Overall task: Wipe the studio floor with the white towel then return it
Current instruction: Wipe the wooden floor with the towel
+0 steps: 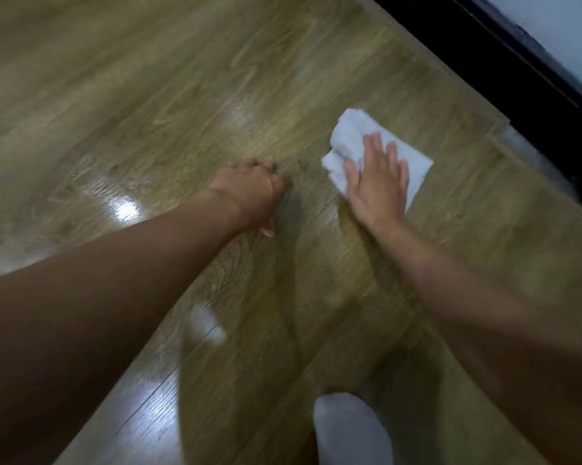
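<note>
The wooden floor (148,95) fills the view, glossy with light patches, and a black strip (484,62) borders its far right edge. A foot in a pale sock (350,431) stands at the near edge of the view. The white towel (350,129) lies crumpled flat on the floor near that black-bordered edge. The right hand (377,186) presses down on it, fingers (372,149) straight and slightly spread. Just beside the towel, apart from it, the left hand (249,193) rests on the bare floor with fingers curled into a fist, holding nothing.
</note>
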`<state>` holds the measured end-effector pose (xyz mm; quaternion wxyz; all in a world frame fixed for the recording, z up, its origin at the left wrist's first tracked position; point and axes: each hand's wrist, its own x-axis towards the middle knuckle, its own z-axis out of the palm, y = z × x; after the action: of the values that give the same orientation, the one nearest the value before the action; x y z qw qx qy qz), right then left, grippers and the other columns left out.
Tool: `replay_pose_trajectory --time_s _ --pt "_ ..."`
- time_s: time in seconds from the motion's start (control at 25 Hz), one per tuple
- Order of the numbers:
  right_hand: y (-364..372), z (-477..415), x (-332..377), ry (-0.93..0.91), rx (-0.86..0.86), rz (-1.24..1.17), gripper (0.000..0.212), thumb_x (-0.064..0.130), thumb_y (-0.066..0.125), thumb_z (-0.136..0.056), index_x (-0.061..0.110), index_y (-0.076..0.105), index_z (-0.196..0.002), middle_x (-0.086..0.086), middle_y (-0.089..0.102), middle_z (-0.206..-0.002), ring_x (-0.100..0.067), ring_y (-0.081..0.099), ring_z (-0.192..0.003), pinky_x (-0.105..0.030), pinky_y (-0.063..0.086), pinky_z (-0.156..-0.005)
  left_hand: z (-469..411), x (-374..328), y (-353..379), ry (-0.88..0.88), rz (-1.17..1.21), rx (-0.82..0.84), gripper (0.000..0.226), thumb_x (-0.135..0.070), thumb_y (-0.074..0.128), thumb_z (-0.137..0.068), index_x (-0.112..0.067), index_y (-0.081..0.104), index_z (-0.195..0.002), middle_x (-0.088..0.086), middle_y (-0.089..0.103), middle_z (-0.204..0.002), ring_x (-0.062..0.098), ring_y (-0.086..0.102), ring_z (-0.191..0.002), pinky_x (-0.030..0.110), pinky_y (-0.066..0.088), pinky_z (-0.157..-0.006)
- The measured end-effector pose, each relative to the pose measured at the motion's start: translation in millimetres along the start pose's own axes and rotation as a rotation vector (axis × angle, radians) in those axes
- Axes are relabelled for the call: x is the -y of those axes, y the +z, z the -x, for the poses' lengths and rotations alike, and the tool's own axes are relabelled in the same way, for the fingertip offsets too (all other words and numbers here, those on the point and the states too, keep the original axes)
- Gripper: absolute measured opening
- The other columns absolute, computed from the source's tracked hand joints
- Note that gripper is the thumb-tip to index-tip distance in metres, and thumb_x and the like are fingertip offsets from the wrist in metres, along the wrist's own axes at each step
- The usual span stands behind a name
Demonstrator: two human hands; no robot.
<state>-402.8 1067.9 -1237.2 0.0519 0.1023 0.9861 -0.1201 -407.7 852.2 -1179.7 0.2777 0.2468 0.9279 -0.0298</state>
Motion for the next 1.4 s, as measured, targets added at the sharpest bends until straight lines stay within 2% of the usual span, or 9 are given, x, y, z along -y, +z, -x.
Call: replay_pose_trajectory --time_s 0.08,0.16,0.28,0.52,0.68,0.76,1.04,1.28,1.4 --pt "8.1 65.8 -1.9 -0.032 -0.017 0.035 0.06 0.047 0.024 -0.102 0.021 0.018 -0.155 0.005 0.014 -0.163 -0.019 0.006 -0.15 -0.041 0.004 -0.121 -7.4 -10.2 -7.9 -0.007 0.063 -0.092 0.066 -0.045 0.071 -0.079 -0.018 0.046 -0.134 0.012 0.047 -0.137 0.033 0.047 -0.125 0.042 0.045 -0.092" --pt "9.4 108.3 -12.5 -0.102 0.019 0.069 0.059 0.048 0.024 -0.101 0.023 0.019 -0.155 0.007 0.015 -0.162 -0.017 0.006 -0.15 -0.04 0.004 -0.121 -19.5 -27.5 -12.0 0.059 0.141 -0.129 0.067 -0.043 0.069 -0.079 -0.017 0.045 -0.135 0.013 0.042 -0.14 0.032 0.039 -0.131 0.045 0.04 -0.099" --pt "-3.2 52.4 -30.3 -0.077 0.007 0.069 0.055 0.043 0.029 -0.102 0.024 0.022 -0.154 0.008 0.016 -0.162 -0.015 0.008 -0.15 -0.038 0.004 -0.12 -40.3 -52.5 -18.3 0.126 0.157 -0.081 0.089 -0.044 0.072 -0.078 -0.018 0.025 -0.149 0.014 0.022 -0.154 0.033 0.018 -0.144 0.053 0.031 -0.11" --pt "-10.8 -25.1 -41.3 0.154 -0.009 0.042 0.058 0.044 0.026 -0.103 0.022 0.014 -0.155 0.007 0.008 -0.163 -0.018 0.002 -0.15 -0.041 0.0 -0.121 -65.3 -80.7 -39.4 0.038 -0.055 -0.06 0.088 -0.04 0.081 -0.07 -0.009 0.037 -0.14 0.02 0.042 -0.139 0.038 0.041 -0.13 0.043 0.042 -0.092" --pt "-4.8 87.0 -54.1 0.127 0.027 0.062 0.059 0.047 0.024 -0.102 0.025 0.014 -0.155 0.01 0.009 -0.163 -0.014 0.001 -0.15 -0.038 0.001 -0.121 -85.3 -78.4 -46.6 0.204 -0.024 0.067 0.122 -0.033 0.085 -0.065 -0.019 0.002 -0.153 0.017 -0.008 -0.16 0.04 -0.008 -0.146 0.059 0.01 -0.116" --pt "-11.8 100.7 -68.9 0.152 0.07 0.035 0.06 0.051 0.022 -0.101 0.028 0.011 -0.155 0.013 0.005 -0.162 -0.01 -0.004 -0.149 -0.034 -0.005 -0.12 -96.0 -83.5 -49.6 0.234 -0.002 0.105 0.126 -0.043 0.083 -0.064 -0.024 -0.003 -0.154 0.013 -0.015 -0.16 0.039 -0.014 -0.146 0.063 0.002 -0.115" --pt "-39.8 -78.6 -79.8 0.541 0.158 -0.079 0.071 0.052 0.021 -0.1 0.019 -0.012 -0.154 0.004 -0.023 -0.161 -0.026 -0.022 -0.147 -0.048 -0.014 -0.117 -106.6 -115.1 -59.5 0.11 -0.042 0.148 0.138 -0.045 0.087 -0.058 -0.02 -0.01 -0.153 0.024 -0.012 -0.157 0.051 -0.005 -0.142 0.072 0.017 -0.106" --pt "-19.1 68.2 -78.0 0.157 0.077 0.052 0.066 0.054 0.019 -0.099 0.023 0.006 -0.156 0.006 0.0 -0.164 -0.019 -0.007 -0.15 -0.044 -0.003 -0.12 -111.3 -128.6 -63.9 0.031 -0.014 0.213 0.138 -0.029 0.091 -0.06 -0.016 -0.011 -0.153 0.027 -0.013 -0.156 0.054 -0.006 -0.141 0.072 0.016 -0.107" --pt "-25.7 55.0 -103.6 0.175 0.121 0.064 0.064 0.056 0.019 -0.099 0.028 0.005 -0.155 0.009 -0.002 -0.163 -0.015 -0.008 -0.15 -0.041 -0.005 -0.12 -113.9 -134.1 -63.6 0.02 -0.053 0.219 0.139 -0.025 0.091 -0.061 -0.011 -0.013 -0.151 0.031 -0.014 -0.154 0.056 -0.005 -0.14 0.069 0.018 -0.108"
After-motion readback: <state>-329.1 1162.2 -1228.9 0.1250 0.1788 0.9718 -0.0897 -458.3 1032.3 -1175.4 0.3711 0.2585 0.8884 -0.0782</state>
